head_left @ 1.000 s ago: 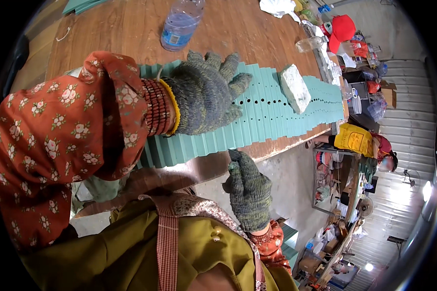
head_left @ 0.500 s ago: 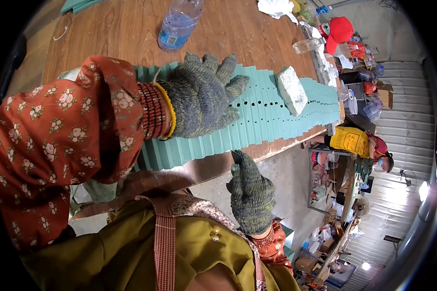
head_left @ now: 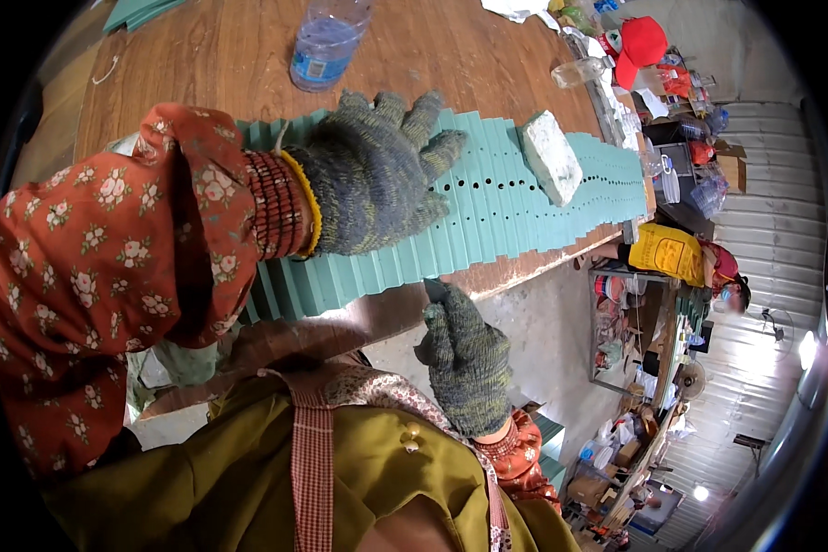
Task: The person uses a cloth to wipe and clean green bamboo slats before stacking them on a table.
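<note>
Long light-green strips [head_left: 488,198] with punched holes lie side by side in an overlapping row on the wooden table [head_left: 221,64]. My left hand [head_left: 368,179], in a grey knitted glove, rests palm down on their left part with its fingers spread. It covers the holes beneath it. My right hand [head_left: 465,359], in a matching glove with greenish fingertips, is just off the table's near edge, its fingertips close to the strips' near ends. Its fingers are curled, and nothing shows in them. A whitish block [head_left: 552,158] sits on the strips farther right.
A plastic bottle [head_left: 327,46] partly filled with liquid stands beyond my left hand. More green strips [head_left: 143,11] lie at the far left corner. A red cap [head_left: 639,48] and a clear bottle [head_left: 581,72] are at the far right. Another person in yellow [head_left: 669,253] is beyond the table.
The whole view has shifted slightly, and the strips, block and bottle appear a little higher. My left hand stays spread on the strips. My right hand has moved slightly to the left.
</note>
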A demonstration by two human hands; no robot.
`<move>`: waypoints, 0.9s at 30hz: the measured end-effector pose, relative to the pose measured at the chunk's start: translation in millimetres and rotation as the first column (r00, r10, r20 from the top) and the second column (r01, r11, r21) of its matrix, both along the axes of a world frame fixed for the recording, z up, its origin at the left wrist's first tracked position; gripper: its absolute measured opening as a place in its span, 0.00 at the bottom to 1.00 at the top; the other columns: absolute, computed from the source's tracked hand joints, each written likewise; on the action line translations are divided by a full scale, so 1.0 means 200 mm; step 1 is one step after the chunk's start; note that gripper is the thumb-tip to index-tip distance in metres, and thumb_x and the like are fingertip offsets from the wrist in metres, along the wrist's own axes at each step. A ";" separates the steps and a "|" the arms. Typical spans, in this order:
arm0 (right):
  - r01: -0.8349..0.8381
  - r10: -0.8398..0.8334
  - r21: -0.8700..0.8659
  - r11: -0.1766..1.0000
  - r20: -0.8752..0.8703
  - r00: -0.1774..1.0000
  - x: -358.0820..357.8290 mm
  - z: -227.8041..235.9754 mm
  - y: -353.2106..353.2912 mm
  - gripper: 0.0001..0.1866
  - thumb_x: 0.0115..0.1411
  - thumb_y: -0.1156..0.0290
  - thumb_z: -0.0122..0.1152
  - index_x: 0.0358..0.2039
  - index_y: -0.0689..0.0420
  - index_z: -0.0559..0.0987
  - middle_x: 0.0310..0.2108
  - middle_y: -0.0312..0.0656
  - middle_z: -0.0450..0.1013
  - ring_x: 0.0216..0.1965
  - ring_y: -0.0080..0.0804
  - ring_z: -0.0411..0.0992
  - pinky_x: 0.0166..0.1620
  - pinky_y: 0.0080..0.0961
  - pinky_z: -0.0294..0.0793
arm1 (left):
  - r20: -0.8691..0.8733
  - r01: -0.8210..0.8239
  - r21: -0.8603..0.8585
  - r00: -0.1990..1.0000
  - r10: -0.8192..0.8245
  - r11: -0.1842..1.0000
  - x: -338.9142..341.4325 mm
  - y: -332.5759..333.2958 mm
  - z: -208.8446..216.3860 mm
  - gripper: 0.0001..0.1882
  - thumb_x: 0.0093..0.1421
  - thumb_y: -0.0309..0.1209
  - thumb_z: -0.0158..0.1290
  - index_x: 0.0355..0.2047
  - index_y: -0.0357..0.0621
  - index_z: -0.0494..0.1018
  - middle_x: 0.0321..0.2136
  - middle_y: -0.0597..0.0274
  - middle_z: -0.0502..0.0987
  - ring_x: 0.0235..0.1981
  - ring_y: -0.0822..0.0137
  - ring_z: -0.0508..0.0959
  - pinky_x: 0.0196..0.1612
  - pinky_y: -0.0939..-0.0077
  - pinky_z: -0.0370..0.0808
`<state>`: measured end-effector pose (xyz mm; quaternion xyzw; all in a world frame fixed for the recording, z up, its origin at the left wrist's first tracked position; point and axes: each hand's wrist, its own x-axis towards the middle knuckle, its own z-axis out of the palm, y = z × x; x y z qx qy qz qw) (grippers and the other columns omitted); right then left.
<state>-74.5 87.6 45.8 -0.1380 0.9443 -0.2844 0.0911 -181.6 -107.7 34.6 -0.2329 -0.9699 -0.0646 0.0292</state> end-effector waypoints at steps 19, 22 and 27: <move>-0.013 0.023 0.126 0.992 -0.083 0.996 0.00 0.04 0.01 0.26 0.56 0.76 0.56 0.57 0.52 0.69 0.33 0.45 0.78 0.19 0.44 0.73 0.24 0.37 0.71 | -0.055 -0.016 -0.012 0.998 0.015 1.000 -0.01 0.01 -0.06 0.33 0.64 0.53 0.39 0.63 0.47 0.59 0.64 0.44 0.56 0.57 0.45 0.65 0.56 0.42 0.61; 0.004 0.000 0.123 0.992 -0.030 1.000 0.01 0.03 0.00 0.20 0.62 0.72 0.53 0.55 0.54 0.70 0.26 0.43 0.75 0.20 0.37 0.74 0.26 0.32 0.72 | -0.076 -0.016 -0.019 0.997 0.014 1.000 0.00 0.00 -0.07 0.32 0.64 0.53 0.39 0.63 0.47 0.59 0.64 0.44 0.56 0.57 0.45 0.65 0.56 0.42 0.61; 0.039 -0.039 0.041 0.998 -0.010 0.999 0.01 0.03 0.00 0.17 0.66 0.67 0.52 0.54 0.57 0.72 0.19 0.41 0.72 0.20 0.28 0.74 0.28 0.27 0.73 | -0.084 -0.007 -0.026 0.996 0.005 1.000 -0.02 0.01 -0.07 0.32 0.64 0.53 0.39 0.63 0.47 0.59 0.64 0.43 0.56 0.57 0.45 0.65 0.56 0.42 0.61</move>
